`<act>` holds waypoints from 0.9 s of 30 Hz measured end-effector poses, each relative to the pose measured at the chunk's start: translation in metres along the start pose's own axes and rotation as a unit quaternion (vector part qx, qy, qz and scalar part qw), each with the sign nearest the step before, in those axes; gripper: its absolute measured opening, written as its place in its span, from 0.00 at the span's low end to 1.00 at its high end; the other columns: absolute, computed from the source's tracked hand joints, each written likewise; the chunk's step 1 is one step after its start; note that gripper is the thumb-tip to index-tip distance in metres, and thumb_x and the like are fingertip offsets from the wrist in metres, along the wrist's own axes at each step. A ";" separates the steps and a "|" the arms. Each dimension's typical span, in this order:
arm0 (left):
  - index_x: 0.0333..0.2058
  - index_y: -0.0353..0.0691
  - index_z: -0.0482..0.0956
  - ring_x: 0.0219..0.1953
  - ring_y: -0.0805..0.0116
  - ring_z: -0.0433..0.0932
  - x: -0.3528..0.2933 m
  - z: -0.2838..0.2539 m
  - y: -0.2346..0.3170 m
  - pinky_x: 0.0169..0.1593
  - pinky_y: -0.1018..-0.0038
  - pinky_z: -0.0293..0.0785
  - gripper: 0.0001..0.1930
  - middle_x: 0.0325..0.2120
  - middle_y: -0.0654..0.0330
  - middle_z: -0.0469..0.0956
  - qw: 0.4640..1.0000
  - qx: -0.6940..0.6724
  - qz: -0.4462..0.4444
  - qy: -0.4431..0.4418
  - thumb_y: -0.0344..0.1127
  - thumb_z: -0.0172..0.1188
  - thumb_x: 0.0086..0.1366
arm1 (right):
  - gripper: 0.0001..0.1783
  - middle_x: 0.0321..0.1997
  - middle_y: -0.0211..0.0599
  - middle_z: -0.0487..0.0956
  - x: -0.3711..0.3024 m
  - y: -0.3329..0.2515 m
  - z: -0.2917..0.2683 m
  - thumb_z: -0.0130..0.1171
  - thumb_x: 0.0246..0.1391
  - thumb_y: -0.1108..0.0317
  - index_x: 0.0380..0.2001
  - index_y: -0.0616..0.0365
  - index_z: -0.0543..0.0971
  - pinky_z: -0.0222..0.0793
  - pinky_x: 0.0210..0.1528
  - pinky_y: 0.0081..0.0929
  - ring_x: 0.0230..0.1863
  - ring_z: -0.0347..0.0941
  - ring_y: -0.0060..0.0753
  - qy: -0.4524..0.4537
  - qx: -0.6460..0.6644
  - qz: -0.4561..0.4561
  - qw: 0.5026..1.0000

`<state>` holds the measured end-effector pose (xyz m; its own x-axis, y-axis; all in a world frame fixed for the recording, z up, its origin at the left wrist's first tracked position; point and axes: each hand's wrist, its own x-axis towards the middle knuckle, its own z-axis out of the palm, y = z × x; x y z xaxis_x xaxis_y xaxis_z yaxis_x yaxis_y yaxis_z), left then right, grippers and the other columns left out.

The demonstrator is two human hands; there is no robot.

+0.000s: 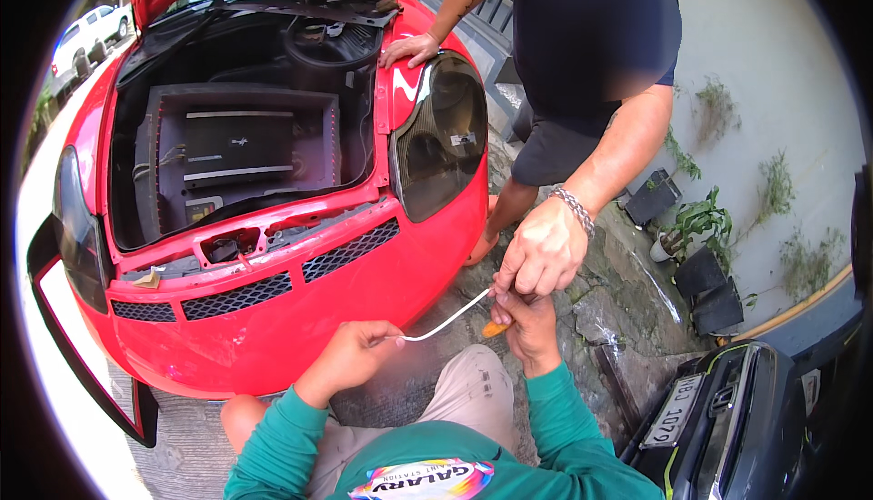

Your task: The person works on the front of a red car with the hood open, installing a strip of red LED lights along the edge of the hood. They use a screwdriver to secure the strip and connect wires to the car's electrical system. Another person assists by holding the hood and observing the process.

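Between my two hands runs a thin white cable [446,325], curving in a shallow arc. My left hand [356,352] pinches its lower end between thumb and fingers. At its upper end, my right hand [530,329] is closed, with a small orange object [494,329] sticking out from under the fingers; its kind cannot be made out. Another person's hand [546,250], wearing a chain bracelet [576,211], reaches down and meets my right fingertips at the cable's end. What those fingers pinch there is hidden.
A red car [273,336] stands in front, its lid raised over a compartment with a black amplifier [239,147]. The other person [591,55] leans a hand on its fender. A dark car's rear [718,418] is close at right. Potted plants [696,227] line the wall.
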<state>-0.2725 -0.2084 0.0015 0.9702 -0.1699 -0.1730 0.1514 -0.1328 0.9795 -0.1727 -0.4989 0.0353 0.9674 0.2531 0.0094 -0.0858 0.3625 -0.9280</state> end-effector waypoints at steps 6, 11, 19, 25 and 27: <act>0.43 0.33 0.86 0.33 0.80 0.77 0.002 0.002 -0.003 0.40 0.74 0.76 0.09 0.27 0.62 0.83 1.000 0.001 0.025 0.002 0.34 0.65 0.71 | 0.15 0.40 0.40 0.82 -0.006 0.006 -0.004 0.65 0.62 0.76 0.52 0.64 0.79 0.67 0.32 0.25 0.26 0.66 0.20 -0.005 0.051 0.015 0.999; 0.42 0.33 0.86 0.33 0.80 0.77 0.001 0.003 -0.001 0.40 0.74 0.76 0.09 0.27 0.63 0.83 1.000 0.015 0.023 0.001 0.34 0.65 0.71 | 0.18 0.41 0.41 0.83 -0.015 0.013 -0.003 0.64 0.62 0.75 0.55 0.65 0.79 0.68 0.34 0.25 0.26 0.66 0.19 -0.024 0.073 0.066 0.995; 0.44 0.32 0.85 0.34 0.81 0.75 0.002 0.005 0.008 0.40 0.76 0.74 0.11 0.29 0.68 0.81 0.999 -0.034 -0.002 0.017 0.36 0.63 0.74 | 0.23 0.44 0.43 0.82 -0.032 0.028 0.009 0.66 0.62 0.71 0.59 0.65 0.79 0.69 0.35 0.26 0.27 0.66 0.19 -0.082 0.087 0.106 0.987; 0.48 0.36 0.85 0.29 0.84 0.72 0.003 0.012 0.008 0.32 0.80 0.70 0.11 0.28 0.71 0.77 0.984 -0.154 -0.078 0.038 0.36 0.61 0.76 | 0.23 0.42 0.38 0.83 -0.032 0.032 0.027 0.66 0.64 0.70 0.60 0.64 0.78 0.68 0.34 0.22 0.28 0.67 0.18 -0.090 0.060 0.137 0.985; 0.50 0.36 0.84 0.28 0.84 0.73 0.006 0.012 0.007 0.30 0.81 0.69 0.12 0.30 0.71 0.77 0.976 -0.200 -0.088 0.014 0.37 0.60 0.76 | 0.22 0.42 0.36 0.82 -0.032 0.036 0.033 0.64 0.66 0.71 0.60 0.64 0.78 0.69 0.34 0.19 0.29 0.69 0.16 -0.096 0.052 0.147 0.983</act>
<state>-0.2683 -0.2220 0.0063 0.9266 -0.1521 -0.3439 0.3719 0.2360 0.8977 -0.2144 -0.4647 0.0137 0.8347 0.5223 -0.1743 -0.3887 0.3348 -0.8584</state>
